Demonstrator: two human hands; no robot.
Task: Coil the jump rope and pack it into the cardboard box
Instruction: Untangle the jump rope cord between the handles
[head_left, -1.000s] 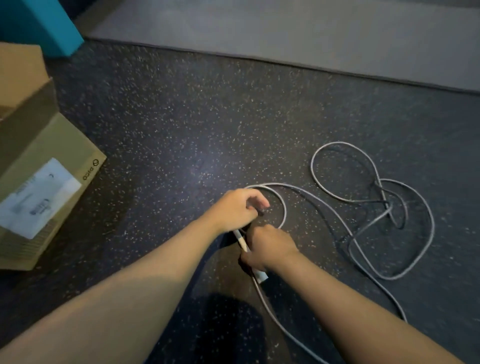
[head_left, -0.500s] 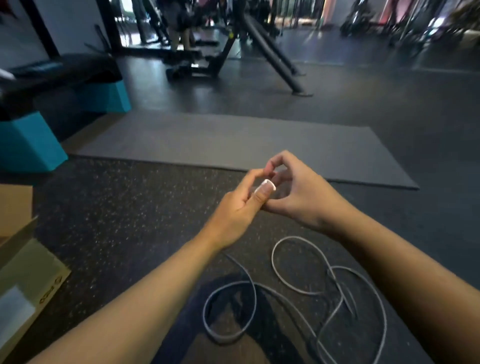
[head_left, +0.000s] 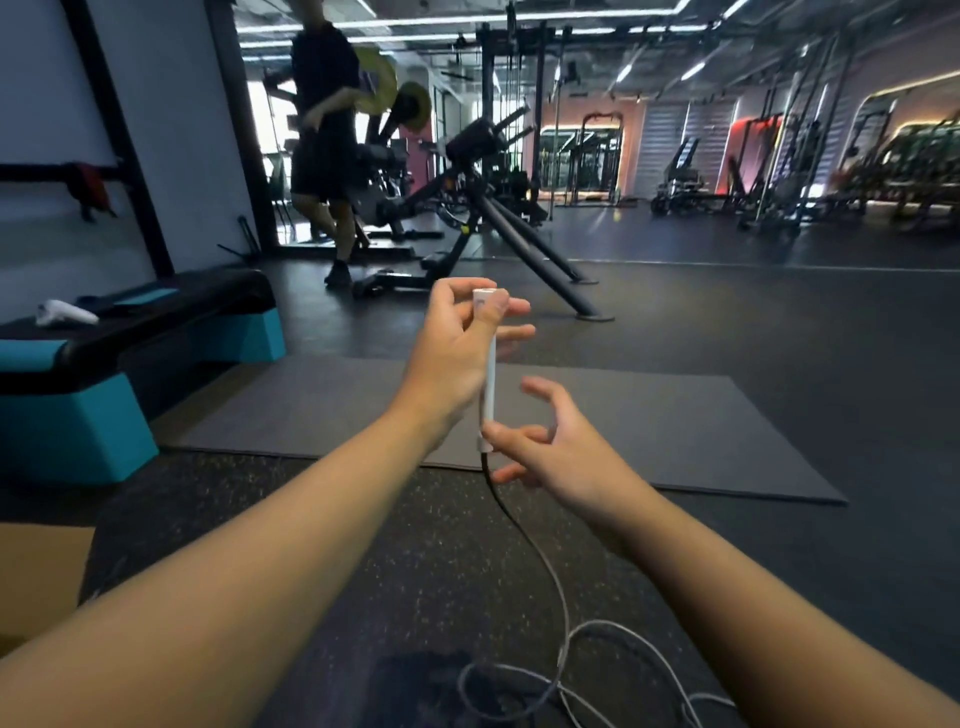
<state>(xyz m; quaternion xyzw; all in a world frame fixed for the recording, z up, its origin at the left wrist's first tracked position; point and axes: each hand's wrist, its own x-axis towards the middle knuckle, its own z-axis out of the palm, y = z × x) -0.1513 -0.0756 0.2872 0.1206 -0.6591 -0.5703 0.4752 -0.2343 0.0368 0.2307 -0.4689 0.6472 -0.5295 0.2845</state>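
Observation:
A white jump rope handle (head_left: 490, 364) stands upright in the air in front of me. My left hand (head_left: 457, 348) grips its upper part, thumb near the top cap. My right hand (head_left: 545, 441) pinches the handle's bottom end with thumb and forefinger, the other fingers spread. The grey rope (head_left: 550, 582) hangs down from the handle and lies in loose loops on the speckled floor at the bottom middle. A corner of the cardboard box (head_left: 36, 577) shows at the left edge, beside my left forearm.
A grey exercise mat (head_left: 675, 431) lies ahead on the floor. A black and teal step bench (head_left: 130, 338) stands at the left with a white controller on it. A person stands at gym machines (head_left: 467, 208) further back.
Both hands have lifted the handle from the floor up to chest height and turned it upright. The camera has tilted up from the floor to the gym room.

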